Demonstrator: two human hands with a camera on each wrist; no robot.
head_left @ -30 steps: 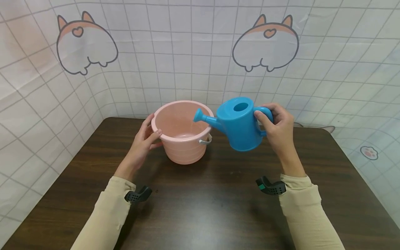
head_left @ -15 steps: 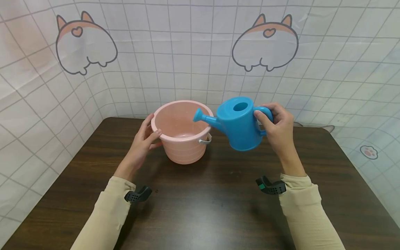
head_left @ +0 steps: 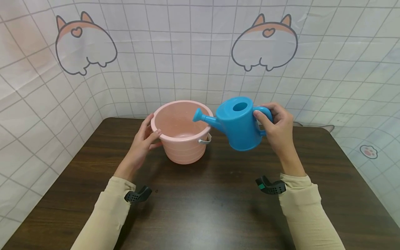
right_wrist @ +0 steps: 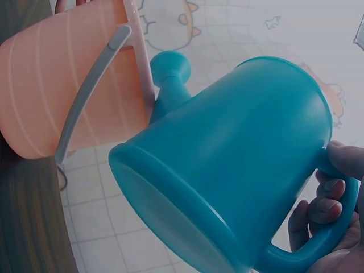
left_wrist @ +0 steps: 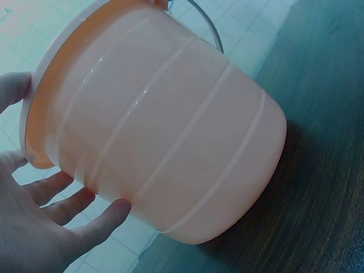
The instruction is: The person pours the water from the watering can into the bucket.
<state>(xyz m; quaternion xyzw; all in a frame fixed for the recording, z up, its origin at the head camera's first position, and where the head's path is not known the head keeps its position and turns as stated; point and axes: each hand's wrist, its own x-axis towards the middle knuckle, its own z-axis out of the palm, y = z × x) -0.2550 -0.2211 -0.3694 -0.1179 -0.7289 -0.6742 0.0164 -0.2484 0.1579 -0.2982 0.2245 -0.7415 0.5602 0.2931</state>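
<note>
I'm gripping the handle (head_left: 264, 111) of the blue watering can (head_left: 240, 128) with my right hand (head_left: 279, 125), the spout (head_left: 210, 120) hanging over the pink bucket (head_left: 185, 151) on the table (head_left: 200, 208), my spread left hand (head_left: 142, 140) resting against that bucket, and I'm expecting light, stiff, slick plastic, surest by its handle.

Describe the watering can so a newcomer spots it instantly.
Find the dark brown table. Toward its far edge is a pink bucket; just right of it, the person's right hand holds the watering can aloft, spout over the bucket's mouth. It's bright blue with a spout and small top hole, unlike its wide-mouthed pink neighbour.
</note>
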